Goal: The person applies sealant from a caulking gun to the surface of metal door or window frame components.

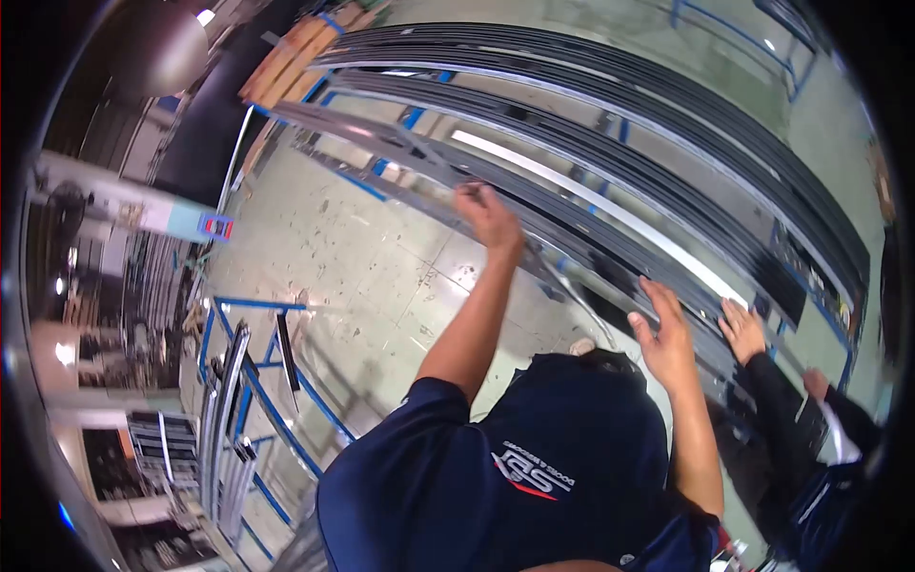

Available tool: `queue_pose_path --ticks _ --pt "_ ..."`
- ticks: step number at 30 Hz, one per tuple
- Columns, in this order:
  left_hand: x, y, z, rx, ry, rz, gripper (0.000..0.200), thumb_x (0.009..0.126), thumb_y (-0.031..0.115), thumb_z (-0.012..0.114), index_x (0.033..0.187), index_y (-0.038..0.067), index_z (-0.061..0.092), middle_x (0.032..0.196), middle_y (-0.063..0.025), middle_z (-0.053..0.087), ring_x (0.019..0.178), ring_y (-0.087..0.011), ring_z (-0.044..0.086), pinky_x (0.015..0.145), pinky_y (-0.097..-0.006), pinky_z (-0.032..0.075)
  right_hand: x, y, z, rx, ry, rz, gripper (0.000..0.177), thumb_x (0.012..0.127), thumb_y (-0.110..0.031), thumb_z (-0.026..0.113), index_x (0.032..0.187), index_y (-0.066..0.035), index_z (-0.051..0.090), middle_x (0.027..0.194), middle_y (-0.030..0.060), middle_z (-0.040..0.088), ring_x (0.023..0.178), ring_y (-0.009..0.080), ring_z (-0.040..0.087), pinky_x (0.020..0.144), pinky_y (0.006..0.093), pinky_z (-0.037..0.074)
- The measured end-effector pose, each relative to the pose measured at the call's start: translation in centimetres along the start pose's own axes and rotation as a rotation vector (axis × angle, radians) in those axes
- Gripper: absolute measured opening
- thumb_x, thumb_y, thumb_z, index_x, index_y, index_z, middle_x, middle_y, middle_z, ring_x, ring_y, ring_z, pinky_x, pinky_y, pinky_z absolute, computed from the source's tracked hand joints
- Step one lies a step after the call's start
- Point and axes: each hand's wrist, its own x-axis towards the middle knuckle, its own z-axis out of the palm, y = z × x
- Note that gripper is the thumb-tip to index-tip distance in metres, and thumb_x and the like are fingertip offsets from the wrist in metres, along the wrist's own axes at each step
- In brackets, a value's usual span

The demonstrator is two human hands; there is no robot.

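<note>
Long dark metal profiles (562, 224) lie side by side in front of me. My left hand (490, 221) is at the near profile's edge, its fingers curled around something dark that I cannot make out. Further right, my right hand (665, 338) reaches to the same near profiles with fingers stretched and thumb apart; it grips nothing visible. A bright silver-white strip (610, 217) runs between the dark profiles. Below the near profile, a thin pale hose-like length (583, 303) hangs toward my waist.
At my right, a co-worker's hand (742, 331) rests on the profiles, with a dark sleeve (774, 396) behind it. Blue metal racks (286, 419) holding profiles stand at the lower left. Wooden boards (295, 59) lie at the far left end. Tiled floor (381, 276) shows between.
</note>
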Motion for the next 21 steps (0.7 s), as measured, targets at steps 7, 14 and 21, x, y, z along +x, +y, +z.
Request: queue_pose_path --ticks 7,14,21 --pt "-3.1 3.2 2.4 -0.169 0.090 -0.020 0.028 0.102 0.017 0.044 0.122 -0.003 0.042 0.129 -0.0187 0.042 0.124 -0.0260 0.048 0.109 -0.0372 0.033 1.0 -0.3 4.9 0.025 -0.176 -0.002 0.045 0.091 -0.014 0.062 0.135 -0.006 0.052 0.124 0.0242 0.058 0.112 0.0404 0.058 0.095 0.0432 0.047" --pt "-4.4 3.5 -2.5 0.127 0.221 0.090 0.026 0.099 0.012 0.047 0.120 -0.004 0.044 0.128 -0.0221 0.041 0.125 -0.0337 0.044 0.107 -0.0398 0.034 -0.5 -1.3 6.2 0.080 -0.355 0.090 0.028 0.097 -0.019 0.056 0.115 0.001 0.061 0.092 0.0210 0.067 0.083 0.0304 0.066 0.077 0.0373 0.050" --pt "-6.8 7.2 -11.6 -0.490 0.189 -0.392 0.021 0.102 0.027 0.050 0.110 0.008 0.050 0.093 -0.0027 0.058 0.075 -0.0108 0.058 0.073 -0.0269 0.049 -2.2 0.6 10.0 0.299 -0.473 -0.088 0.023 0.096 -0.015 0.057 0.110 0.002 0.062 0.089 0.0112 0.069 0.081 0.0145 0.062 0.075 0.0308 0.049"
